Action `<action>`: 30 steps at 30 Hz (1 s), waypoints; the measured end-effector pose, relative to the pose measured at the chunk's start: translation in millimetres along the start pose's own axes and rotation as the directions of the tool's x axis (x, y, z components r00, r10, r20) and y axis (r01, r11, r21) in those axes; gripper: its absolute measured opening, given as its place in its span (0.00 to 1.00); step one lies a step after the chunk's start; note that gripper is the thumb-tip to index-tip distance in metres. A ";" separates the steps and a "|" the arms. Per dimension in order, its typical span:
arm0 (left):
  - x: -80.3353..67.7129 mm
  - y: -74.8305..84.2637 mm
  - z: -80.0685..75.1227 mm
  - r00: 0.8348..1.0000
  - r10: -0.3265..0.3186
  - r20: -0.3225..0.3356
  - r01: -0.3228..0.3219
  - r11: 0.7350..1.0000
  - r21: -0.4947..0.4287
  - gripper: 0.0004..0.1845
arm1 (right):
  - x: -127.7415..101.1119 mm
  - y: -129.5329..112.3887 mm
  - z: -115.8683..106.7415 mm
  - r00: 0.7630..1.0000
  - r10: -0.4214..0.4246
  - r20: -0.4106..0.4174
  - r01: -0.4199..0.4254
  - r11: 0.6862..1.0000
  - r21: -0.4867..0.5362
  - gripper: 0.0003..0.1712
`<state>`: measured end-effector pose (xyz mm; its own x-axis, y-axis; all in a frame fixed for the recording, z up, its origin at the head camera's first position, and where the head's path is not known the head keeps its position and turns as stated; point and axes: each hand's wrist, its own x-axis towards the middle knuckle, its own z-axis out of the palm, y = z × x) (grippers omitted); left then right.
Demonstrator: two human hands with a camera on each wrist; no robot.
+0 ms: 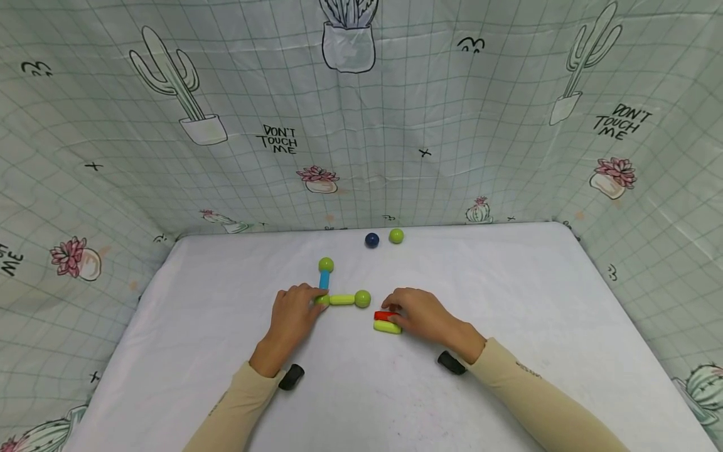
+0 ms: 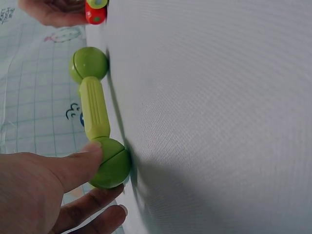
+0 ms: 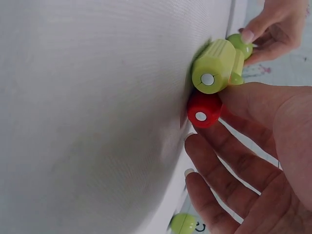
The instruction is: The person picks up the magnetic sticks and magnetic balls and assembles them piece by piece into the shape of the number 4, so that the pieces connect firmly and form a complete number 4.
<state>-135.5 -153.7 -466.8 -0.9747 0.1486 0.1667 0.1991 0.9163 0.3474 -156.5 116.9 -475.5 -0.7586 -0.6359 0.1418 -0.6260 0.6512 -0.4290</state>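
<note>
My left hand (image 1: 290,317) pinches a green toy ball (image 2: 116,168) between thumb and fingers at the corner of an L-shaped piece on the table. From that ball a blue rod (image 1: 324,280) runs back to another green ball (image 1: 326,264). A yellow-green rod (image 1: 342,300) runs right to a third green ball (image 1: 363,299). To the right of it, my right hand (image 1: 426,317) holds a red rod (image 3: 204,109) by thumb and fingertips. A loose yellow-green rod (image 3: 213,68) lies right alongside the red one; both show a pale round disc at the end.
Near the back edge of the white-covered table (image 1: 480,270) sit a dark blue ball (image 1: 371,240) and a green ball (image 1: 396,236). Black wrist devices (image 1: 291,377) sit by both sleeves. A printed cloth (image 1: 361,125) hangs behind and at the sides.
</note>
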 end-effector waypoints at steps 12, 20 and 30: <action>-0.1 1.3 -1.0 1.000 -0.012 0.006 0.012 1.000 -0.012 0.15 | 6.7 0.4 3.8 1.000 -0.016 0.020 0.017 0.999 -0.045 0.11; -0.4 1.2 -0.7 1.000 -0.013 0.004 0.013 1.000 -0.009 0.15 | 4.3 8.1 -0.6 0.999 0.013 -0.053 -0.008 0.996 0.092 0.16; -0.2 2.0 -0.3 1.000 -0.017 0.003 0.017 1.000 -0.022 0.15 | 19.7 16.3 -4.2 0.995 0.067 -0.078 -0.040 0.950 0.309 0.19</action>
<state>-134.9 -152.0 -465.9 -0.9783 0.1342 0.1581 0.1847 0.9105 0.3701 -182.3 116.8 -476.0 -0.8107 -0.5564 0.1821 -0.5088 0.5158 -0.6892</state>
